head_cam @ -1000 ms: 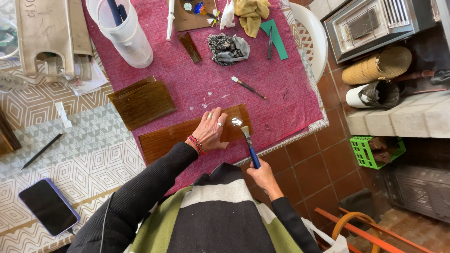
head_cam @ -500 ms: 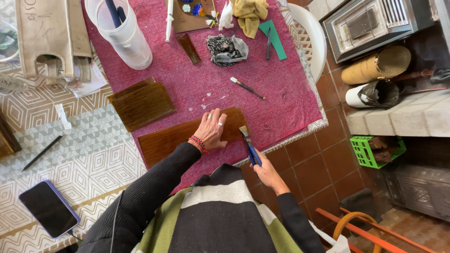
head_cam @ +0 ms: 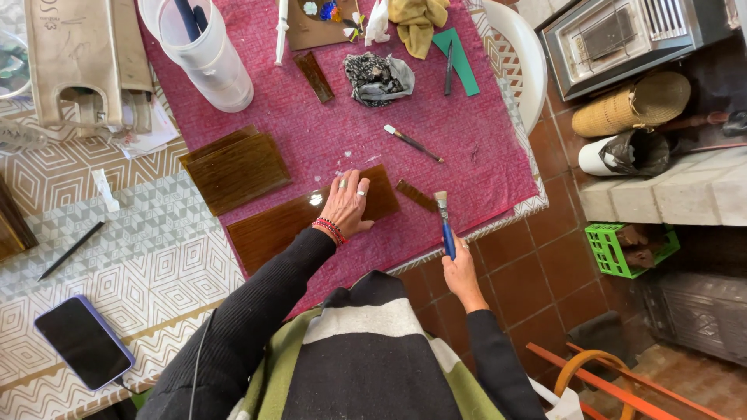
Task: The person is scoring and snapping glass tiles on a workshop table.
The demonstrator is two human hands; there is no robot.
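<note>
While the left hand point(head_cam: 346, 204) lies flat with its fingers point(head_cam: 352, 180) spread and released on a long amber glass strip point(head_cam: 280, 225), the right hand point(head_cam: 461, 268) has its fingers clenched around the blue handle of a flat paintbrush point(head_cam: 444, 223). The brush points away from the person, bristles pale and squared, held just beside the right end of the strip and not touching it. The strip is smooth, glossy, translucent brown and rectangular, lying slantwise near the front edge of the tabletop. A narrow sliver of the same glass point(head_cam: 417, 196) rests between strip and bristles.

Under them spreads a magenta cloth point(head_cam: 482, 148) with a fine woven grain, flecked with pale crumbs. To the left the tabletop shows a patterned beige covering point(head_cam: 148, 257) of geometric cubes; below, the floor is terracotta tile point(head_cam: 537, 272).

Further out lie a second ribbed amber pane point(head_cam: 236, 169), a small thin brush point(head_cam: 413, 143), a crumpled grey rag point(head_cam: 377, 78), a white plastic jug point(head_cam: 205, 50), a dark phone point(head_cam: 83, 342) and a black pencil point(head_cam: 71, 250). A green crate point(head_cam: 630, 249) sits on the floor at right.
</note>
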